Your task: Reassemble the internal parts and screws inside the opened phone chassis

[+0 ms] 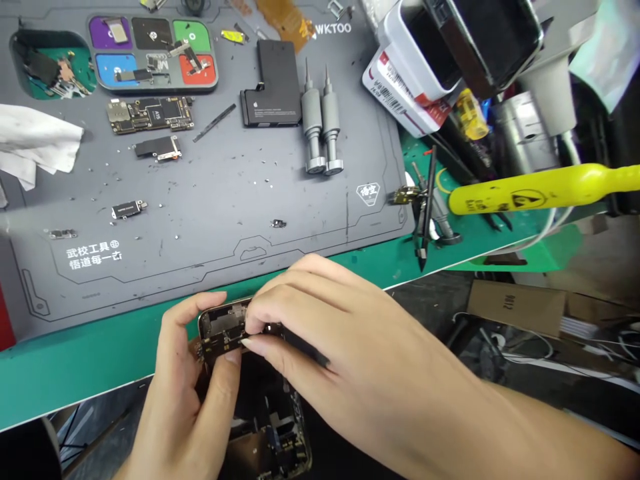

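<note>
An opened phone housing (303, 427), with bare metal and small parts showing inside, is tilted below the table's front edge. My left hand (185, 393) grips its upper left corner, fingers behind the rim and thumb over the front. Inside the upper end lies a dark strip of circuitry (220, 346), close to my left thumb. My right hand (325, 327) reaches across from the right, its thumb and index finger closed near this strip. Whatever sits between those fingertips is too small and too covered to name. The hand also hides part of the housing.
On the grey mat (215, 193) lie a logic board (150, 115), a black battery (277, 87), two screwdrivers (321, 123), loose screws and small modules. A parts tray (155, 57) stands behind. To the right are a yellow bottle (530, 189) and a white box (400, 90).
</note>
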Demonstrator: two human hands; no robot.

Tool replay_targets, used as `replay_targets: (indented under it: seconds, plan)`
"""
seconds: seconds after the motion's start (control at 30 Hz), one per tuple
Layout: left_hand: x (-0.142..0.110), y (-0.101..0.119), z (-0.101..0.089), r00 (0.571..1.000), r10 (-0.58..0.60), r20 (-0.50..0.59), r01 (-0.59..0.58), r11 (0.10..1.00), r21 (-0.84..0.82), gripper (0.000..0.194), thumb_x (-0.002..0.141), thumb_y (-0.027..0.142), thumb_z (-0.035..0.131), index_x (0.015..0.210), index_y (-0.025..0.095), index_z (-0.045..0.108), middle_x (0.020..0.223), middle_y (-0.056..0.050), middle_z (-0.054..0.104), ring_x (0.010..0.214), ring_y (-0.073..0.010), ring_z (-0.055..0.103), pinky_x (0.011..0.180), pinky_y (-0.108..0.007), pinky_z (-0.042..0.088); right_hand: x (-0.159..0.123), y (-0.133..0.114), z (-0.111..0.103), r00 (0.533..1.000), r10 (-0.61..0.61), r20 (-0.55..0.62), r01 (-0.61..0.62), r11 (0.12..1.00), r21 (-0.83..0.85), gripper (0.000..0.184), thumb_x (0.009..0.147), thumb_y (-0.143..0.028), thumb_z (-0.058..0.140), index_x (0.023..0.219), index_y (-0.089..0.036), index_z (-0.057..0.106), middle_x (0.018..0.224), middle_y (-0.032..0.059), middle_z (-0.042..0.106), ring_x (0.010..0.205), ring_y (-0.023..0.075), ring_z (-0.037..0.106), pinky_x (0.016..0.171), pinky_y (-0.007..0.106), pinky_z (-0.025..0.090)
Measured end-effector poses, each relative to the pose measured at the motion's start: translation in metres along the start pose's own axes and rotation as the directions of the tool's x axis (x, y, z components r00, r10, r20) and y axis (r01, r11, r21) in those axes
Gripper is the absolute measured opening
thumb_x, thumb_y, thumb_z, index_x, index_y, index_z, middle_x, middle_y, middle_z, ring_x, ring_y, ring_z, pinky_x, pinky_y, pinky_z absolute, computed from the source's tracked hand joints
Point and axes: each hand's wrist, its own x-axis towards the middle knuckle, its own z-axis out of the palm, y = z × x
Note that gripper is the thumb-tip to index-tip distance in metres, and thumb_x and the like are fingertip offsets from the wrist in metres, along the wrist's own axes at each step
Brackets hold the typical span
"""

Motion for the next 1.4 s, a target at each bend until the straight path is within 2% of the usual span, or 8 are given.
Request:
replay_targets:
  seconds: [0.2,0.33,0.47,0.63,0.83,0.97,1.13,1.4]
  plan:
    - [0.002,0.004,-0.006,0.998,-0.027,0.05,0.025,0.999,0.044,0.043,0.114,0.057,0.071,0.152,0.04,0.06,0.097,0.003,0.076,0.08,-0.0177,0.073,0.074,-0.028,0.064,0.001,0.002,-0.006,1.0,0.016,-0.02,-0.018,0.993,-0.116,0.029,0.113,-0.005,0.06,0.102,-0.02,0.082,0.107,0.0031,0.085,0.092,0.0222,0.075,0.077,0.04,0.057]
    - [0.002,0.007,-0.006,0.998,-0.031,0.047,0.029,0.998,0.054,0.037,0.115,0.054,0.071,0.148,0.042,0.063,0.084,0.006,0.074,0.071,-0.0151,0.067,0.068,-0.023,0.06,0.002,0.002,-0.01,1.0,0.022,0.015,-0.019,0.989,-0.145,0.037,0.113,-0.004,0.054,0.098,-0.02,0.084,0.11,0.0056,0.086,0.089,0.0215,0.077,0.066,0.038,0.053]
    - [0.002,0.006,-0.005,0.998,-0.004,0.059,0.002,1.0,0.03,0.036,0.115,0.054,0.07,0.149,0.043,0.062,0.087,0.006,0.076,0.072,-0.0151,0.07,0.07,-0.024,0.061,0.005,0.002,-0.014,1.0,0.004,0.031,0.001,0.988,-0.152,0.034,0.113,-0.004,0.056,0.099,-0.019,0.084,0.11,0.0067,0.086,0.089,0.0236,0.078,0.065,0.039,0.051]
    - [0.004,0.002,-0.007,0.999,0.013,0.037,-0.013,1.0,-0.001,0.054,0.11,0.062,0.079,0.156,0.043,0.058,0.067,0.009,0.055,0.057,-0.0152,0.059,0.058,-0.027,0.058,0.008,0.006,-0.019,1.0,0.014,0.024,-0.01,0.989,-0.15,0.029,0.114,-0.008,0.059,0.102,-0.02,0.082,0.109,0.0056,0.084,0.092,0.0239,0.079,0.068,0.038,0.053]
    - [0.005,-0.004,-0.005,0.996,0.022,0.088,-0.015,0.997,-0.078,0.046,0.112,0.062,0.077,0.148,0.04,0.059,0.089,0.003,0.074,0.071,-0.0198,0.075,0.06,-0.03,0.064,0.014,0.01,-0.024,0.997,0.077,0.025,-0.078,0.995,0.063,0.021,0.115,-0.009,0.069,0.1,-0.021,0.077,0.098,-0.0046,0.078,0.086,0.0102,0.073,0.079,0.022,0.056]
    - [0.009,-0.01,-0.006,0.995,0.079,0.065,-0.075,0.995,-0.059,0.039,0.114,0.062,0.076,0.143,0.04,0.061,0.09,0.003,0.074,0.072,-0.017,0.07,0.062,-0.025,0.063,0.018,0.01,-0.023,0.99,0.134,0.044,-0.138,0.986,0.098,0.019,0.109,-0.008,0.077,0.096,-0.022,0.079,0.089,-0.0082,0.077,0.077,0.0078,0.071,0.071,0.021,0.053]
    - [0.019,-0.017,-0.011,0.957,0.254,0.142,-0.255,0.967,-0.013,0.027,0.119,0.053,0.071,0.14,0.039,0.063,0.101,0.002,0.08,0.081,-0.0152,0.077,0.07,-0.021,0.068,0.015,0.008,-0.021,0.993,0.12,0.023,-0.12,0.992,0.04,0.016,0.101,-0.012,0.087,0.103,-0.023,0.076,0.099,-0.0062,0.078,0.084,0.0117,0.074,0.072,0.025,0.055]
    - [0.005,-0.004,0.0,0.994,0.109,0.014,-0.109,0.994,0.011,0.035,0.117,0.05,0.071,0.15,0.041,0.061,0.085,0.005,0.066,0.068,-0.0156,0.062,0.061,-0.023,0.056,0.01,0.003,-0.013,0.996,0.08,-0.029,-0.083,0.985,-0.151,0.009,0.109,-0.022,0.072,0.111,-0.025,0.08,0.11,0.0054,0.084,0.096,0.0242,0.08,0.079,0.034,0.062]
